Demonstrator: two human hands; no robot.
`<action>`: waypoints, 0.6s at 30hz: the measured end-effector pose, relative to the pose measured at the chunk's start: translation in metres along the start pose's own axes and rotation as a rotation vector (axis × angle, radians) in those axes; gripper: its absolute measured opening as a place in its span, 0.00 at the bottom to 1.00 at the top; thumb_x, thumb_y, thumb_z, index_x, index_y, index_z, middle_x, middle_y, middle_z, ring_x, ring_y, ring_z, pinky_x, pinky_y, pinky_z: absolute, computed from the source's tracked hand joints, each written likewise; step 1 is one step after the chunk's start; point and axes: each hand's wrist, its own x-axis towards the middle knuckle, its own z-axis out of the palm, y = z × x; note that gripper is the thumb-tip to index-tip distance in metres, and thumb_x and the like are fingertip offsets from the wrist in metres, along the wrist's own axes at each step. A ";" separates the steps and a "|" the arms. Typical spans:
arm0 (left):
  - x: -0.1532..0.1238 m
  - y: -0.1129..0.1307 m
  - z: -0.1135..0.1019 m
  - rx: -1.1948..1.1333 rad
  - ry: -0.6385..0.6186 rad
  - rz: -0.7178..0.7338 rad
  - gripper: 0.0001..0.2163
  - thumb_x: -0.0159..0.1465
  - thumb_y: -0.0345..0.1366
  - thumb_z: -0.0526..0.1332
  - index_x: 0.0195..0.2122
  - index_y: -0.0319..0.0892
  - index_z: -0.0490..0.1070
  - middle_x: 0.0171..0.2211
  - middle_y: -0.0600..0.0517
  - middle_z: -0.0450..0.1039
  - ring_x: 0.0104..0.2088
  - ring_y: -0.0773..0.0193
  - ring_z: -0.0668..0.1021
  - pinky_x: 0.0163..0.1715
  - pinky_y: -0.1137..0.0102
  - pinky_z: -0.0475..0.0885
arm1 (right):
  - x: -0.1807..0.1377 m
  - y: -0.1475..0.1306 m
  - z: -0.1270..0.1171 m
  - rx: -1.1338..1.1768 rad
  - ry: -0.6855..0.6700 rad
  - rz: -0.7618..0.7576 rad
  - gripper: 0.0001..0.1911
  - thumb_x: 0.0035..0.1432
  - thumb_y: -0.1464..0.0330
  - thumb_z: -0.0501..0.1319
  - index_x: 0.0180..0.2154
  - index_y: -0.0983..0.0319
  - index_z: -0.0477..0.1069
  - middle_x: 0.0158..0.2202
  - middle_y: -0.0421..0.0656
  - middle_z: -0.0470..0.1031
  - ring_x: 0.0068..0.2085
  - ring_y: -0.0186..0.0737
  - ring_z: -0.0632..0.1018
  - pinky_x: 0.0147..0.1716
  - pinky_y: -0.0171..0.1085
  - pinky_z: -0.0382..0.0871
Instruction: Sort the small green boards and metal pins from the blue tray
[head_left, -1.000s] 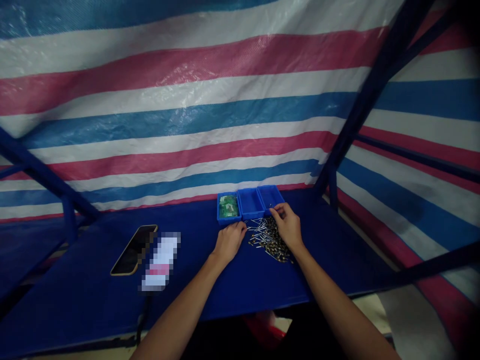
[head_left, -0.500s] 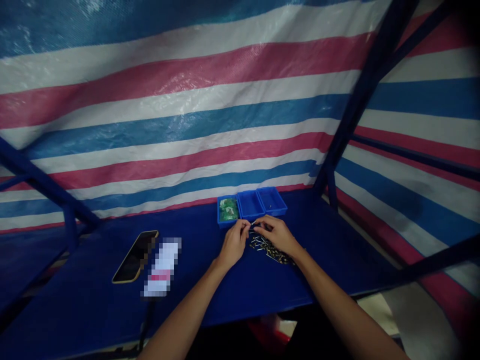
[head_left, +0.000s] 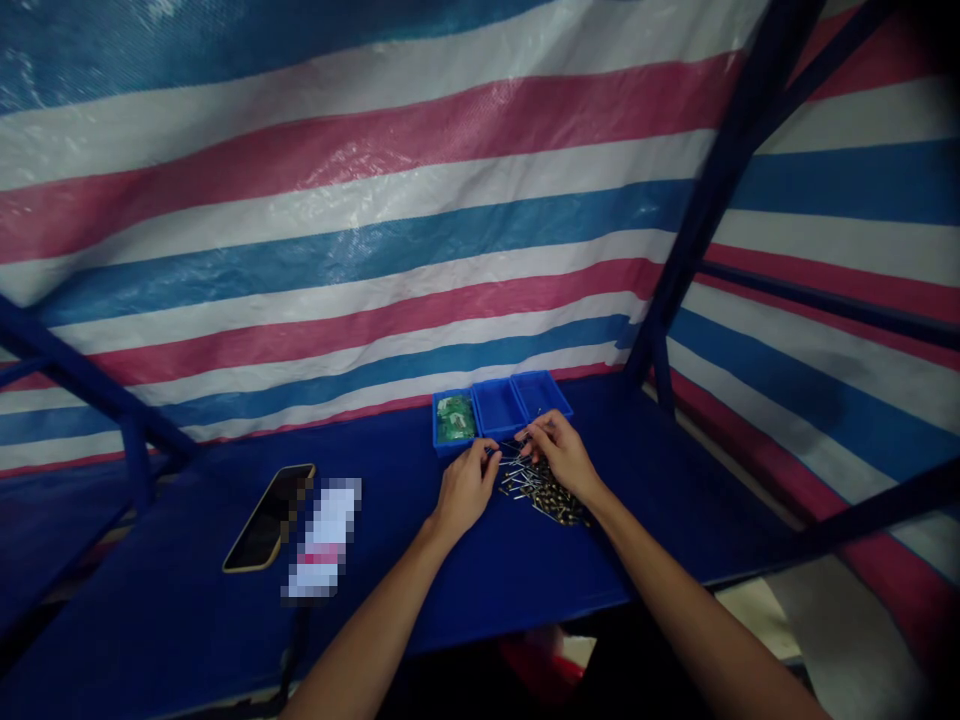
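Note:
A loose pile of thin silver pieces with brass-coloured ends, screw-like (head_left: 551,497), lies on the blue tabletop (head_left: 390,560). My left hand (head_left: 466,487) is at the pile's left edge, thumb and forefinger closed together; anything between them is too small to make out. Over the far side of the pile is my right hand (head_left: 564,455), its fingers curled in a pinch whose content I cannot make out. Just beyond both hands stand a blue tray holding a green bagged item (head_left: 454,418), a middle blue tray (head_left: 499,407) and a right blue tray (head_left: 541,390).
At the left lie a phone (head_left: 270,520) and a blurred-out white and pink item (head_left: 326,540). Dark blue frame bars (head_left: 679,270) rise at the sides. Striped plastic sheeting (head_left: 360,230) hangs behind the table.
My right hand has moved away from my left fingertips, slightly up and to the right. More of the pile shows between them. My left hand is nearly still.

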 end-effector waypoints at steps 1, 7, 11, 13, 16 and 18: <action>0.000 -0.001 0.000 0.019 0.002 -0.002 0.12 0.77 0.44 0.53 0.54 0.48 0.72 0.32 0.55 0.74 0.32 0.63 0.79 0.35 0.71 0.69 | 0.001 0.001 0.000 0.019 0.013 0.005 0.21 0.67 0.46 0.62 0.41 0.56 0.63 0.39 0.43 0.81 0.30 0.40 0.82 0.26 0.36 0.73; 0.001 -0.002 0.001 0.066 -0.020 -0.027 0.12 0.78 0.43 0.52 0.54 0.48 0.72 0.30 0.56 0.74 0.31 0.63 0.79 0.34 0.72 0.67 | 0.002 -0.001 -0.001 0.037 0.116 0.002 0.20 0.69 0.46 0.59 0.45 0.54 0.62 0.29 0.33 0.71 0.21 0.34 0.74 0.20 0.33 0.66; 0.001 -0.002 0.001 0.081 -0.025 -0.032 0.11 0.78 0.42 0.53 0.53 0.48 0.73 0.31 0.55 0.75 0.32 0.64 0.80 0.33 0.72 0.65 | 0.002 -0.002 -0.002 0.017 0.139 0.001 0.19 0.72 0.46 0.56 0.45 0.54 0.59 0.26 0.32 0.72 0.19 0.33 0.69 0.19 0.33 0.61; 0.001 -0.001 0.001 0.089 -0.027 -0.037 0.11 0.77 0.41 0.54 0.52 0.48 0.73 0.31 0.55 0.76 0.31 0.64 0.79 0.31 0.72 0.64 | 0.002 -0.002 -0.004 -0.012 0.144 0.005 0.19 0.72 0.46 0.55 0.45 0.54 0.59 0.24 0.32 0.72 0.19 0.34 0.68 0.19 0.33 0.59; 0.001 -0.001 0.001 0.093 -0.027 -0.036 0.10 0.77 0.41 0.55 0.52 0.48 0.73 0.31 0.56 0.76 0.31 0.65 0.80 0.31 0.72 0.62 | 0.004 0.002 -0.005 -0.051 0.155 -0.013 0.18 0.72 0.47 0.57 0.44 0.54 0.61 0.22 0.31 0.67 0.19 0.34 0.65 0.19 0.32 0.56; 0.001 0.000 0.000 0.096 -0.029 -0.036 0.09 0.77 0.40 0.55 0.51 0.48 0.74 0.31 0.56 0.77 0.30 0.65 0.80 0.30 0.73 0.61 | 0.004 0.005 -0.006 -0.039 0.147 -0.033 0.18 0.72 0.48 0.57 0.46 0.54 0.61 0.22 0.31 0.66 0.19 0.34 0.64 0.19 0.32 0.55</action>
